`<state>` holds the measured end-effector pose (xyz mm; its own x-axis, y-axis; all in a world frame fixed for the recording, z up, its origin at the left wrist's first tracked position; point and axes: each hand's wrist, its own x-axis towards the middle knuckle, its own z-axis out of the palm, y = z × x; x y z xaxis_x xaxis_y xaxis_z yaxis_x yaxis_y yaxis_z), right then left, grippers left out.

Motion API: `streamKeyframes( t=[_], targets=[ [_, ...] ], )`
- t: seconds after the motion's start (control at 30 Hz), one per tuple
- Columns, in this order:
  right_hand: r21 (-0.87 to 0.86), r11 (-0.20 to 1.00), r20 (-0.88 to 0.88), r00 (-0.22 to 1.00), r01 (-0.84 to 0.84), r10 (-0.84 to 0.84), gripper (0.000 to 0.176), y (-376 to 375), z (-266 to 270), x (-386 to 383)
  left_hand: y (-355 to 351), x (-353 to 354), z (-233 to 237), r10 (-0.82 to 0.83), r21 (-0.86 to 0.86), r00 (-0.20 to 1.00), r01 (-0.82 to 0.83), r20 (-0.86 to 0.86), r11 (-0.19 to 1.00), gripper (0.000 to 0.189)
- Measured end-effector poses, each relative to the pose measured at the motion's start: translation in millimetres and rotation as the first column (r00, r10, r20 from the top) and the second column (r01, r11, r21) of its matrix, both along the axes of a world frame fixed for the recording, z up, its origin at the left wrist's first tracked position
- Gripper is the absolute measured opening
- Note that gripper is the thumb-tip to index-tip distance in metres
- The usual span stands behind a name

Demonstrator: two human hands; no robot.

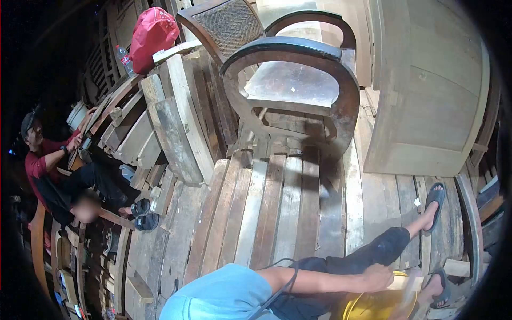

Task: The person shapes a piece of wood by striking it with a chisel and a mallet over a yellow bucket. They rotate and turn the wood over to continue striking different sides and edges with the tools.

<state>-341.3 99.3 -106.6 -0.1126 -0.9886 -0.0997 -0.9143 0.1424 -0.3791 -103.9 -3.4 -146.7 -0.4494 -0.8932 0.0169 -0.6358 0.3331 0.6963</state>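
Left hand (377, 277): fingers curled closed around the end of a pale wood piece (404, 282), above the yellow bucket (368, 308); the blue-sleeved arm reaches in from the bucket's left.
Right hand (402, 311): only a blurred, skin-toned shape over the yellow bucket; its opening and any hold cannot be told.
Pale wood piece: across the top of the yellow bucket, beside the left hand's fingers.
Sandals (436, 205): worn on both feet, right of the bucket, one higher up in view.
Slatted boards (262, 213): laid side by side, up and left of the bucket.
Wooden armchair (349, 106): upright, beyond the bucket and the boards.
Wood panel (426, 117): standing beyond the bucket, right of the armchair.
Co-worker (40, 165): seated far left of the bucket, in a red top.
Red bag (153, 40): beyond the bucket, far up and left, beside a bottle (125, 60).
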Motion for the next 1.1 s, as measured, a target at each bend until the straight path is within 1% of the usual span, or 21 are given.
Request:
streamKeyframes(
  t=[0.07,0.1,0.13,0.17,0.23,0.27,0.3,0.33,0.37,0.4,0.47,0.53,0.6,0.63,0.7,0.73,0.77,0.83,0.9,1.0,1.1],
  targets=[
    [0.211,0.912,-0.057,0.936,0.351,-0.347,0.065,-13.9,73.2,54.4,3.2,-1.5,9.6,0.038,0.005,0.999,-0.038,-0.004,0.999,0.029],
    [0.186,0.935,-0.012,0.952,0.303,-0.306,0.064,-11.1,58.0,50.5,1.1,5.2,15.6,-0.019,0.022,1.0,0.019,0.012,1.0,0.03],
    [-0.318,0.93,-0.076,0.983,-0.183,0.168,0.064,1.1,21.0,35.9,-0.8,8.2,18.3,-0.025,0.022,1.0,0.025,0.017,0.999,0.031],
    [-0.139,0.988,0.366,0.93,0.064,-0.008,0.064,-1.0,24.0,33.8,1.1,6.9,19.5,-0.037,0.031,0.999,0.037,0.016,0.999,0.032],
    [0.105,0.981,0.369,0.91,0.161,-0.189,0.067,-3.5,39.2,37.1,0.1,1.2,3.5,-0.012,0.012,0.999,0.013,-0.031,1.0,0.043],
    [0.109,0.989,-0.032,0.995,0.096,-0.093,0.068,-5.2,55.3,41.2,2.1,-5.6,-10.1,0.016,0.002,0.999,-0.015,-0.043,1.0,0.042],
    [0.18,0.925,-0.276,0.92,0.335,-0.279,0.065,-20.4,58.9,41.0,5.1,-11.1,-14.4,0.047,-0.005,0.997,-0.048,-0.062,0.999,0.04],
    [0.209,0.912,-0.214,0.927,0.352,-0.308,0.06,-21.2,67.0,46.2,2.1,-13.6,-16.9,0.083,-0.022,0.994,-0.085,-0.076,0.996,0.039],
    [-0.078,0.996,-0.137,0.989,0.038,-0.048,0.059,-18.3,29.5,27.6,3.7,-6.5,-5.8,0.132,-0.002,0.981,-0.133,-0.141,0.991,0.036],
    [-0.358,0.898,-0.135,0.966,-0.255,0.22,0.057,-9.3,-6.9,8.9,2.4,-0.2,-0.1,0.095,-0.026,0.99,-0.098,-0.105,0.995,0.036],
    [-0.193,0.843,-0.691,0.68,-0.503,0.247,0.064,2.1,-3.5,26.1,1.3,4.4,7.3,-0.023,-0.06,0.999,0.021,-0.026,0.998,0.035],
    [-0.04,0.998,0.006,0.999,-0.049,0.049,0.065,-6.4,24.5,21.0,-2.8,-6.7,-11.9,-0.028,0.007,0.999,0.028,0.042,1.0,0.03],
    [-0.241,0.967,-0.313,0.937,0.082,-0.157,0.038,-14.1,-73.7,-60.7,1.4,32.5,51.5,-0.158,0.025,0.977,0.157,0.145,0.987,0.031],
    [-0.029,0.956,-0.057,0.955,0.291,-0.292,0.041,-17.3,14.9,30.6,0.4,27.6,40.0,-0.155,0.112,0.98,0.142,0.124,0.984,0.029],
    [0.307,0.933,-0.119,0.98,0.188,-0.159,0.046,-5.7,53.6,90.1,-0.5,36.2,52.8,-0.116,0.053,0.975,0.108,0.192,0.993,0.034],
    [0.13,0.988,-0.02,0.997,0.081,-0.079,0.044,8.8,48.5,93.7,-3.3,33.1,45.5,-0.152,0.132,0.979,0.134,0.137,0.982,0.04],
    [0.273,0.957,-0.13,0.989,0.099,-0.065,0.045,6.9,58.2,86.3,5.0,27.5,41.6,0.015,0.095,0.992,-0.027,0.126,0.995,0.039],
    [0.027,0.934,0.001,0.935,0.355,-0.355,0.044,-6.1,42.9,48.9,-0.3,20.6,36.7,-0.007,0.048,0.982,-0.002,0.191,0.999,0.034],
    [0.156,0.919,-0.019,0.931,0.362,-0.364,0.048,3.6,38.4,47.9,5.3,21.4,34.3,0.0,0.019,0.98,-0.004,0.199,1.0,0.033],
    [0.202,0.979,-0.04,0.999,0.034,-0.027,0.05,24.0,39.5,78.8,1.5,23.9,31.6,-0.006,-0.027,0.979,0.011,0.203,1.0,0.033],
    [0.232,0.921,-0.051,0.95,0.312,-0.309,0.05,-4.3,49.5,43.3,1.6,19.7,34.6,-0.014,-0.014,0.978,0.017,0.207,1.0,0.033]
  ],
)
